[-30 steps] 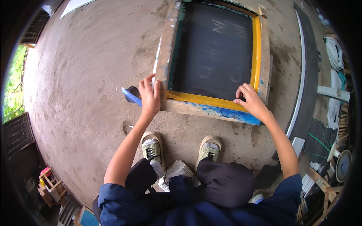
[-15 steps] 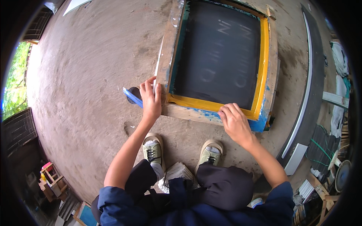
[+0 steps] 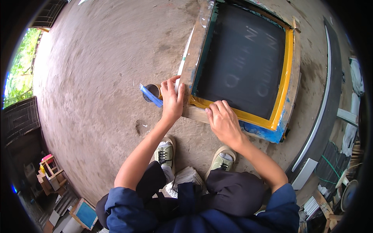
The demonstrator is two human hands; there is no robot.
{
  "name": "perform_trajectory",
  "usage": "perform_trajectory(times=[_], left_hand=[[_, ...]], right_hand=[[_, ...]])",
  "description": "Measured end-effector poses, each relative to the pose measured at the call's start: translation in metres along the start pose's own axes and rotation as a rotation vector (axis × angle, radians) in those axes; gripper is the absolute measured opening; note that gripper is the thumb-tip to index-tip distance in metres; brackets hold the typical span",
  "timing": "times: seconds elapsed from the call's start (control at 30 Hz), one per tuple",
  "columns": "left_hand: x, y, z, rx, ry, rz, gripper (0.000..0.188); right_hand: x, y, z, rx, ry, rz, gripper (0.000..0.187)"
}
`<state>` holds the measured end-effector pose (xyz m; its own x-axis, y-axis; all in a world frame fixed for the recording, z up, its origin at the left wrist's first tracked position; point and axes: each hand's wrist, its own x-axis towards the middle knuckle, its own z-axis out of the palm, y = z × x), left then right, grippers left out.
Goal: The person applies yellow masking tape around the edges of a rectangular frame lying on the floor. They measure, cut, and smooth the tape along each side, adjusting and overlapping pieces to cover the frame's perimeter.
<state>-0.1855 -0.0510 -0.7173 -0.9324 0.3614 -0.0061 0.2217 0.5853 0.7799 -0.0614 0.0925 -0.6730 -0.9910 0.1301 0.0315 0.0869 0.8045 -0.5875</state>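
A screen printing frame (image 3: 200, 116) lies in front of me, with a dark mesh (image 3: 243, 66), faint pale lettering and yellow tape (image 3: 252, 118) along the inside of its near and right rails. At the near left corner my left hand (image 3: 172, 99) is closed on the wooden side rail, its fingers reaching over the outer edge beside a thin white strip (image 3: 185, 54). My right hand (image 3: 225, 123) is curled over the near rail, fingertips at the tape and thumb towards the left. What lies under its fingers is hidden.
Left of the frame stands a round dark-mouthed container (image 3: 153, 91), with a blue tool (image 3: 151, 95) across it. My shoes (image 3: 164, 153) are on the concrete floor just below. A long dark board with a pale edge (image 3: 320, 105) lies at the right; a blue-panelled frame (image 3: 85, 214) is lower left.
My right hand has slid left along the near rail, closer to my left hand. The left hand keeps its place at the corner. The whole view has shifted, putting the frame farther right.
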Motion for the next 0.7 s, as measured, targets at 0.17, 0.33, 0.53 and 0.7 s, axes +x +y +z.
perform_trajectory(times=[0.17, 0.33, 0.53, 0.7], left_hand=[[-0.001, 0.0, 0.001, -0.014, 0.017, 0.022, 0.035], [0.0, -0.001, 0.001, -0.009, 0.03, 0.035, 0.035], [0.001, 0.003, -0.003, 0.002, 0.002, 0.036, 0.036], [0.0, 0.001, -0.002, -0.022, -0.016, 0.007, 0.037]], right_hand=[[0.014, -0.013, 0.011, 0.058, 0.029, -0.045, 0.027], [0.028, -0.028, 0.027, 0.107, -0.086, -0.01, 0.025], [0.04, 0.009, -0.007, 0.34, -0.196, 0.142, 0.017], [0.029, 0.043, -0.031, -0.013, -0.125, 0.11, 0.036]])
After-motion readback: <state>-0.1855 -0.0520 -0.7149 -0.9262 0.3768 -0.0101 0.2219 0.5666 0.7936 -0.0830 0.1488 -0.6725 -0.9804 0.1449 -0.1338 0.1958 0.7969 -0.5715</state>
